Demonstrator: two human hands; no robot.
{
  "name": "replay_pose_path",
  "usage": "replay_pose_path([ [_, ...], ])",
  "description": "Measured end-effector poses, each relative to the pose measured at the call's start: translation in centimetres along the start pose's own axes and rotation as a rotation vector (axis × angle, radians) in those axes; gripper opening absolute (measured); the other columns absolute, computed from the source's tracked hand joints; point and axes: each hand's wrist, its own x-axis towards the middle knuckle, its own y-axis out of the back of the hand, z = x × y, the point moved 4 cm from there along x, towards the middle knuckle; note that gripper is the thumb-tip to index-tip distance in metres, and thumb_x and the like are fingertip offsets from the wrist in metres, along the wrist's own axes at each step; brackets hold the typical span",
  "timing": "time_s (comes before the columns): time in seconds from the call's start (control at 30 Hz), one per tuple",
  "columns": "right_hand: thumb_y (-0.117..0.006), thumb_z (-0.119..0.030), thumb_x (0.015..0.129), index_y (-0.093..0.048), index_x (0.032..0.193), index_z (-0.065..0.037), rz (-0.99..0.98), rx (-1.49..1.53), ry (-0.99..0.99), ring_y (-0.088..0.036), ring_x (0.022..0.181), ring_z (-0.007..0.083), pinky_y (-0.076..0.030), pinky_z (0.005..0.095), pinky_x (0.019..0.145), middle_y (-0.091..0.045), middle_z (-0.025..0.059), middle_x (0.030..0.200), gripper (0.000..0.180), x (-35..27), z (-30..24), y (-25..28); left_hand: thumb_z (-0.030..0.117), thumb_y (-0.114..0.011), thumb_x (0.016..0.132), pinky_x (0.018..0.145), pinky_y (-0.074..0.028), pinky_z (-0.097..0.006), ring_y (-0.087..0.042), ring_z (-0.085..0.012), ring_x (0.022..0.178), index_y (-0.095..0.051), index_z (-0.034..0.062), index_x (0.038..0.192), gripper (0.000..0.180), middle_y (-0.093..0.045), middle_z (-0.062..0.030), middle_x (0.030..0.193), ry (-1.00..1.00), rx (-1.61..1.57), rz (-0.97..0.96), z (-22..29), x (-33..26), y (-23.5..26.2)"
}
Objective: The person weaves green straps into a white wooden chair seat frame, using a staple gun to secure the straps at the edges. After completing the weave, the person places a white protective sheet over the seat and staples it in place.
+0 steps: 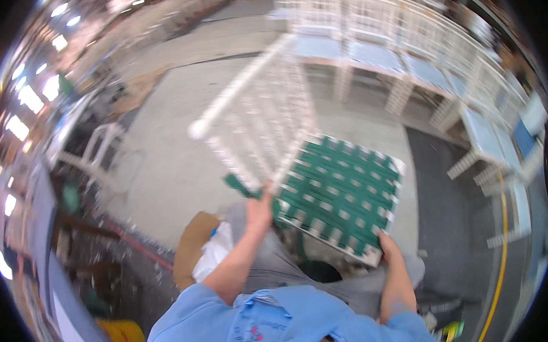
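A white chair (240, 94) with a slatted back stands tilted in front of my lap. Its seat is a green webbing weave (345, 192) crossed in a checker pattern. My left hand (260, 209) grips the chair's frame near where the back meets the seat. Beside that hand a loose green webbing end (238, 185) sticks out to the left. My right hand (387, 247) is closed on the near right corner of the seat frame, thumb on top. The undersides of both grips are hidden, and the picture is somewhat blurred.
A row of white chairs (376, 56) with light blue seats curves along the far and right side. Left stands a small white frame (93, 151) by a cluttered bench. A brown cushion (195, 248) lies by my left leg; a yellow object (122, 336) sits lower left.
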Motion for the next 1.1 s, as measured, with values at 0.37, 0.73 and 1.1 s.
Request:
replay_pose_path([
  [0.37,-0.051,-0.047,0.105,-0.049,0.148,-0.006,-0.169,-0.162,-0.034,-0.063,0.122,0.0312,-0.049,0.0547,0.1,-0.059,0.017,0.142,0.059,-4.8,-2.0,-4.4,0.058,-0.059,0.1,0.089,-0.053,-0.041,-0.069,-0.0266,0.099,-0.068,-0.0075,0.121,0.069,-0.072,-0.0218,0.11,0.101,0.176,-0.006,-0.4,-2.6,0.7],
  [0.73,-0.058,-0.042,0.103,-0.055,0.144,-0.008,0.118,-0.652,0.387,-0.065,0.117,0.0283,-0.05,0.0485,0.098,-0.063,0.019,0.136,0.053,-7.0,-6.7,-5.1,0.06,-0.055,0.1,0.093,-0.052,-0.043,-0.067,-0.0335,0.111,-0.068,-0.0127,0.113,0.075,-0.069,-0.0276,0.116,0.24,0.294,-0.058,1.0,-2.6,1.4],
  [1.1,-0.065,-0.037,0.102,-0.061,0.139,-0.009,0.526,-0.833,0.683,-0.068,0.112,0.0254,-0.052,0.0422,0.097,-0.067,0.021,0.129,0.047,-9.6,-8.4,-2.5,0.041,-0.054,0.107,0.097,-0.049,-0.033,-0.062,-0.0152,0.111,-0.064,0.0132,0.142,0.046,-0.07,-0.0049,0.122,0.4,-0.048,-0.392,-1.1,-10.1,-0.2],
])
